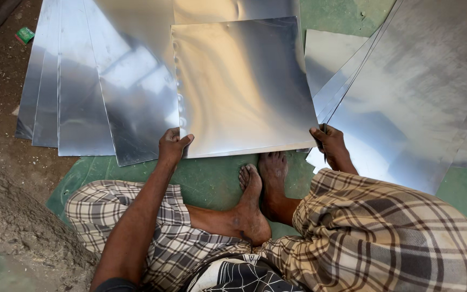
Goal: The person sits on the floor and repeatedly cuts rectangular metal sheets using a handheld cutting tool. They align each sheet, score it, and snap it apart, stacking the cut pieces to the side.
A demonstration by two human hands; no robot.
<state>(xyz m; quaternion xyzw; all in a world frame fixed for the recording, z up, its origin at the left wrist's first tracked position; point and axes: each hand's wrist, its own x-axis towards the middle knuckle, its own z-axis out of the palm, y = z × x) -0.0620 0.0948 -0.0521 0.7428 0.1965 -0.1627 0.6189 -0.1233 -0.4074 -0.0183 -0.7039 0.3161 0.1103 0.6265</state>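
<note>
A metal sheet (244,86) lay in front of the seated person, its near corners held by the left hand (172,146) and the right hand (328,141). It rested over a fanned stack of sheets (82,92) to the left. More sheets (406,103) lay to the right. Two bare feet (260,194) sat on the floor mat (206,178) just below the sheet's near edge.

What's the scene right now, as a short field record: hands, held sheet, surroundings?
left hand: grips near-left corner of the square metal sheet
right hand: grips near-right corner of it
sheet pose: near edge lifted above bare feet
left stack: overlapping shiny sheets, fanned
right stack: larger sheets
floor: green mat, dirt at left
</note>
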